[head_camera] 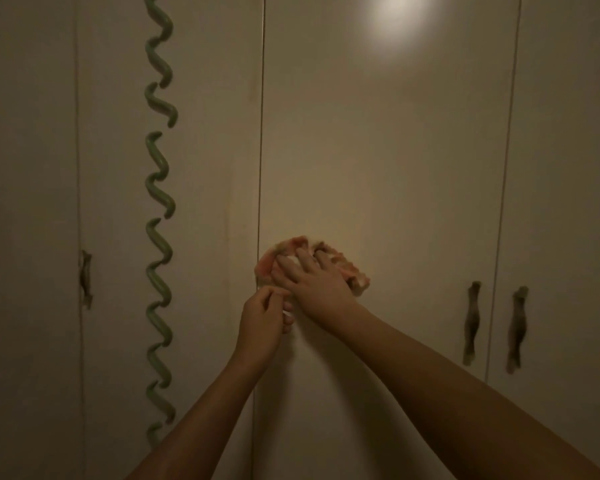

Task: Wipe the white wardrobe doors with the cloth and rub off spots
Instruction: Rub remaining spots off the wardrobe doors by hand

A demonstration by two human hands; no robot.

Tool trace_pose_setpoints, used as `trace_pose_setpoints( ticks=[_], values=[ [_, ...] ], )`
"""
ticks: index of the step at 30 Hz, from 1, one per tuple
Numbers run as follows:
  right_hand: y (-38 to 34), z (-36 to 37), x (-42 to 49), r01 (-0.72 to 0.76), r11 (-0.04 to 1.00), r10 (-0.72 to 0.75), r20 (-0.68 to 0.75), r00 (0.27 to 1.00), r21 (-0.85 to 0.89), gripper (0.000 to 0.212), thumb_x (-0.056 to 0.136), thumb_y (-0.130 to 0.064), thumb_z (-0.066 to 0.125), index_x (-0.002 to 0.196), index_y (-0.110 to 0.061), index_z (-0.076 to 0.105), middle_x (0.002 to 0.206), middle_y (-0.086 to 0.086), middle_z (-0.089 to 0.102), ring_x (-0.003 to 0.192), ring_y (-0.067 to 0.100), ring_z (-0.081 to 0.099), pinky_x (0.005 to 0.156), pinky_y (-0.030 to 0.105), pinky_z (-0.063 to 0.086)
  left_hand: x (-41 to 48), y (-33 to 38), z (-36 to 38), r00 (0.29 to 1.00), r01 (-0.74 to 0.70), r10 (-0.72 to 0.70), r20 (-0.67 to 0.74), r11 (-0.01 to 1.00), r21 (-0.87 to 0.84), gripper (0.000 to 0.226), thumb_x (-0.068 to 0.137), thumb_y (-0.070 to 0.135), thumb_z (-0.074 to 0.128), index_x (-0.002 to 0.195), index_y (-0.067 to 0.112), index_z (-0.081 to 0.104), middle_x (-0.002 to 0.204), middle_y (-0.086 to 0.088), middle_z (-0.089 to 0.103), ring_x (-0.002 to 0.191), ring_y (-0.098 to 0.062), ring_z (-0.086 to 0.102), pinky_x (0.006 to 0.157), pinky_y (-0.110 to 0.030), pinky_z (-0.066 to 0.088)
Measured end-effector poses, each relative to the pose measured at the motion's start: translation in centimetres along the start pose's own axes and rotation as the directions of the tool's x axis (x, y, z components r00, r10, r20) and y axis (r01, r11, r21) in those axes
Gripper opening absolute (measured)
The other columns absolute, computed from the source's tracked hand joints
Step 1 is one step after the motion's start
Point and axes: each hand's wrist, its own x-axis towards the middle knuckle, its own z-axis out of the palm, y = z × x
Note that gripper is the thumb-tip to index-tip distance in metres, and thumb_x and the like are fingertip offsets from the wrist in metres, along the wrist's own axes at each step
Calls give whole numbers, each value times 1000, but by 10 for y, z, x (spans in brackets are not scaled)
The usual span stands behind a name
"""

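My right hand (pixel 312 282) lies flat on the cloth (pixel 356 274), fingers spread and fairly straight. It grips nothing; the palm presses the bunched pink fabric against the wardrobe door (pixel 378 150). I keep the hand wide so the pressure spreads over the whole wad, and because rubbing a spot needs weight behind it more than a grasp.

The cloth sits hard by the left edge of this door, just beside the seam (pixel 260 133) with the neighbouring panel. That puts it in the lower half of what I can see, a little above the level of the handles (pixel 471 322) at the right edge.

My left hand (pixel 260 320) is just below and touches the right hand's thumb side. Its fingers are drawn into a narrow pinch. The light is dim and the hands are blurred, but it seems to hold a hanging tail of the cloth. I judge that this keeps the loose end from dragging and steadies the wad.

The green wavy strip (pixel 158 202) on the next panel is well apart from my hands.
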Motion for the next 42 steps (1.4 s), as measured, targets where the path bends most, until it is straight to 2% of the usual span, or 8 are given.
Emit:
trace_pose_setpoints(
  ticks=[10, 13, 17, 20, 26, 32, 36, 42],
  values=[
    [-62, 70, -58, 142, 989, -140, 56, 989, -36, 46, 82, -31, 58, 127, -27, 66, 139, 2, 58, 126, 34, 55, 94, 47, 49, -51, -70, -12, 988, 152, -153, 25, 987, 56, 27, 96, 6, 40, 78, 6, 60, 66, -2, 57, 52, -16, 50, 50, -27, 43],
    [-84, 91, -76, 173, 985, -172, 124, 977, 1, 42, 78, -37, 69, 120, -30, 71, 141, -2, 57, 129, 31, 53, 98, 47, 47, -67, -92, -11, 979, 190, -197, 56, 976, 104, 25, 96, 7, 41, 82, -1, 60, 77, -6, 59, 51, -12, 50, 48, -26, 43],
    [-109, 111, -96, 222, 975, -221, 245, 944, 26, 50, 89, -36, 42, 134, -25, 62, 147, 1, 51, 137, 30, 45, 106, 48, 41, -86, -109, -6, 971, 216, -224, 87, 971, 99, 28, 96, 3, 40, 75, 5, 58, 91, -15, 56, 47, -3, 50, 44, -18, 41],
    [-111, 115, -103, 203, 977, -211, 222, 952, 59, 60, 77, -33, 28, 116, -26, 74, 129, -1, 66, 125, 24, 58, 99, 43, 47, -91, -112, 2, 967, 227, -235, 100, 970, 87, 31, 95, -2, 39, 71, 9, 56, 83, -14, 57, 46, -2, 50, 42, -16, 41],
    [-90, 106, -122, 189, 968, -219, 191, 957, 163, 52, 71, -31, 31, 86, -31, 80, 115, -2, 73, 117, 23, 65, 98, 40, 34, -86, -119, 24, 982, 156, -169, 86, 978, 138, 27, 94, 0, 44, 79, 6, 64, 79, -10, 62, 63, -20, 58, 52, -27, 49],
    [-37, 125, -178, 119, 984, -147, 225, 963, 136, 45, 78, -34, 38, 97, -31, 78, 131, -4, 65, 131, 29, 53, 99, 45, 38, -104, -109, 83, 965, 144, -160, 210, 986, 90, 27, 96, 3, 43, 82, 14, 64, 103, -21, 61, 62, -12, 58, 47, -17, 48],
    [-3, 123, -226, 71, 993, -82, 117, 990, 92, 40, 78, -29, 42, 96, -24, 78, 127, 2, 67, 120, 33, 60, 87, 44, 53, -128, -100, 125, 941, 178, -185, 283, 983, 51, 31, 96, 3, 42, 75, 12, 62, 93, -21, 63, 52, -6, 55, 44, -16, 44],
    [47, 139, -302, -21, 998, 16, 92, 996, 55, 36, 89, -30, 48, 121, -26, 62, 133, 11, 58, 120, 37, 53, 84, 48, 51, -161, -90, 181, 885, 256, -241, 397, 967, 17, 25, 98, 8, 41, 86, 12, 62, 70, 0, 63, 47, -3, 52, 45, -18, 43]
  ],
)
